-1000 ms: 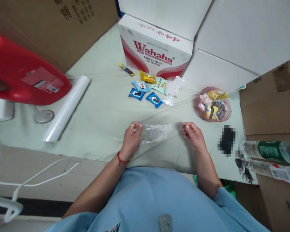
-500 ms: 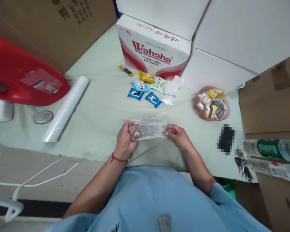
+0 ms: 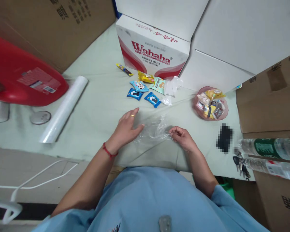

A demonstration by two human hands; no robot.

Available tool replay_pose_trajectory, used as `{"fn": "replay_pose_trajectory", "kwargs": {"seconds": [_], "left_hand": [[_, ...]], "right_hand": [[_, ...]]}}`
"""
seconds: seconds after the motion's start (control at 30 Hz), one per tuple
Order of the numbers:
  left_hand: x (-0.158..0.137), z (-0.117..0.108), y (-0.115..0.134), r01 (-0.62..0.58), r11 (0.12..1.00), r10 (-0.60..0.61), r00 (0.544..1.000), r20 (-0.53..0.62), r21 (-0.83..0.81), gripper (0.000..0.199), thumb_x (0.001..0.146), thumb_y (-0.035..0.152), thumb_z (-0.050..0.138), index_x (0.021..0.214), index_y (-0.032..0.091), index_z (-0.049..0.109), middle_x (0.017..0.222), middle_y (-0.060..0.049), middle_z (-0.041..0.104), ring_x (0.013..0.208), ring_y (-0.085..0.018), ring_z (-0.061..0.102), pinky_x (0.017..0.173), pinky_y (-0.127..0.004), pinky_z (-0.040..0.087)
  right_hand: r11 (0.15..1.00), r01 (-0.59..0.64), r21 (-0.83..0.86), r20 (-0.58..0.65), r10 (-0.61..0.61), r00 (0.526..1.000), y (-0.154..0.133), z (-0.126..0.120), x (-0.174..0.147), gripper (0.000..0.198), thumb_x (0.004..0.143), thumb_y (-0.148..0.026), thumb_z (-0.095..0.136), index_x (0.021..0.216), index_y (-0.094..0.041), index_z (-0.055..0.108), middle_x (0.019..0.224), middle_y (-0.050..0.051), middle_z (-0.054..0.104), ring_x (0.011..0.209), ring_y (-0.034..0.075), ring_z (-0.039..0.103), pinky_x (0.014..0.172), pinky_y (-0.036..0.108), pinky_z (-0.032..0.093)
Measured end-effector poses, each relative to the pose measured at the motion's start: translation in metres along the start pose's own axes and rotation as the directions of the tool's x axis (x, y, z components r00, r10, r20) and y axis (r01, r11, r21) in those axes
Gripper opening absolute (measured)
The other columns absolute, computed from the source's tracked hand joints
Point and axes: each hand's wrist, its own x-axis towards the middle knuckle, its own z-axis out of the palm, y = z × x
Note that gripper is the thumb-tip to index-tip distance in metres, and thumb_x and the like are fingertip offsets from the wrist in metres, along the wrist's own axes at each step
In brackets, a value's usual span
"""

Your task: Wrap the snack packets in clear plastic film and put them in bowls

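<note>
The clear plastic bag (image 3: 157, 129) is crumpled between the two hands, over the near part of the surface (image 3: 96, 106). Right grip: thumb and fingertips of the right hand (image 3: 182, 138) are pinched together at the bag's right end. Left grip: the left hand (image 3: 127, 127) is spread, thumb well apart from the fingers, by the bag's left end; no hold on the film can be made out. Risk, as judged: secured at one end only, the thin film could fold over, cling to itself or slip away, and a hard pull could tear it. Markings: the white box (image 3: 154, 53) reads "Wahaha" in red, with "PURIFIED WATER FOR DRINKING" below. A light blue packet (image 3: 139, 86) shows a "Q". The left-hand brown carton (image 3: 38, 32) bears dark Chinese characters. Print on the red jug (image 3: 21, 54) is too small to read.
</note>
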Motion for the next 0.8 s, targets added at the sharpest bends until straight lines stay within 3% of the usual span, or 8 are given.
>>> {"fn": "replay_pose_trajectory", "kwargs": {"seconds": [0.1, 0.17, 0.27, 0.33, 0.4, 0.5, 0.63, 0.8], "left_hand": [[0.024, 0.026, 0.011, -0.024, 1.000, 0.023, 0.996, 0.083, 0.003, 0.054, 0.066, 0.026, 0.082, 0.119, 0.020, 0.071, 0.121, -0.013, 0.072, 0.126, -0.037, 0.060, 0.118, -0.050, 0.038], [0.035, 0.041, 0.013, 0.009, 0.999, -0.001, 0.984, 0.180, -0.045, 0.033, 0.065, 0.021, 0.084, 0.096, 0.021, 0.073, 0.090, -0.007, 0.072, 0.097, -0.030, 0.067, 0.095, -0.037, 0.048], [0.036, 0.050, 0.008, 0.100, 0.977, -0.049, 0.964, 0.261, -0.189, 0.013, 0.074, 0.026, 0.080, 0.072, 0.022, 0.068, 0.062, 0.000, 0.059, 0.063, -0.019, 0.054, 0.064, -0.028, 0.039], [0.029, 0.049, 0.000, 0.167, 0.931, -0.119, 0.979, 0.165, -0.325, 0.015, 0.082, 0.033, 0.075, 0.075, 0.021, 0.069, 0.059, 0.002, 0.056, 0.056, -0.015, 0.048, 0.058, -0.027, 0.034], [0.020, 0.045, -0.008, 0.190, 0.854, -0.224, 0.974, -0.014, -0.484, 0.019, 0.087, 0.039, 0.073, 0.082, 0.021, 0.068, 0.061, 0.003, 0.055, 0.054, -0.013, 0.045, 0.055, -0.025, 0.033], [0.006, 0.040, -0.013, 0.167, 0.711, -0.353, 0.925, -0.141, -0.683, 0.030, 0.085, 0.048, 0.078, 0.082, 0.022, 0.064, 0.063, 0.005, 0.052, 0.051, -0.010, 0.041, 0.051, -0.023, 0.034], [-0.007, 0.037, -0.007, 0.243, 0.580, -0.388, 0.922, -0.002, -0.778, 0.044, 0.080, 0.064, 0.081, 0.085, 0.022, 0.067, 0.052, 0.009, 0.035, 0.044, -0.009, 0.029, 0.042, -0.022, 0.025], [-0.021, 0.033, 0.007, 0.320, 0.586, -0.256, 0.945, 0.205, -0.745, 0.059, 0.079, 0.074, 0.078, 0.100, 0.019, 0.078, 0.050, 0.010, 0.029, 0.043, -0.008, 0.023, 0.041, -0.023, 0.021]], "right_hand": [[0.999, 0.030, -0.039, 0.038, -0.029, 0.999, -0.004, 0.002, -0.002, 0.030, 0.078, -0.050, 0.083, 0.086, -0.022, 0.074, 0.067, -0.004, 0.053, 0.060, 0.011, 0.040, 0.058, 0.025, 0.029], [0.997, 0.051, -0.062, 0.028, -0.049, 0.998, -0.007, 0.001, -0.005, 0.031, 0.080, -0.052, 0.083, 0.086, -0.023, 0.075, 0.064, -0.004, 0.050, 0.060, 0.012, 0.039, 0.058, 0.026, 0.029], [0.991, 0.084, -0.103, -0.065, -0.091, 0.994, -0.007, -0.007, -0.016, 0.031, 0.081, -0.053, 0.083, 0.086, -0.024, 0.076, 0.064, -0.004, 0.049, 0.061, 0.013, 0.040, 0.059, 0.026, 0.030], [0.987, 0.092, -0.133, -0.154, -0.112, 0.982, -0.002, -0.017, -0.025, 0.030, 0.081, -0.053, 0.083, 0.087, -0.024, 0.076, 0.065, -0.003, 0.052, 0.062, 0.014, 0.041, 0.060, 0.027, 0.031], [0.985, 0.073, -0.154, -0.218, -0.106, 0.970, 0.004, -0.029, -0.036, 0.030, 0.082, -0.054, 0.083, 0.087, -0.024, 0.077, 0.066, -0.003, 0.054, 0.061, 0.014, 0.041, 0.059, 0.027, 0.032], [0.977, 0.020, -0.214, -0.157, -0.054, 0.986, 0.007, -0.048, -0.050, 0.031, 0.082, -0.054, 0.084, 0.090, -0.024, 0.079, 0.070, -0.001, 0.061, 0.065, 0.016, 0.048, 0.062, 0.028, 0.038], [0.953, 0.045, -0.299, -0.032, -0.057, 0.998, -0.007, -0.066, -0.049, 0.038, 0.083, -0.054, 0.085, 0.109, -0.026, 0.081, 0.108, 0.006, 0.075, 0.099, 0.023, 0.066, 0.084, 0.035, 0.053], [0.975, 0.132, -0.179, -0.045, -0.142, 0.989, -0.024, -0.047, -0.003, 0.053, 0.086, -0.060, 0.080, 0.128, -0.029, 0.073, 0.126, 0.007, 0.075, 0.121, 0.026, 0.066, 0.103, 0.043, 0.053]]}}
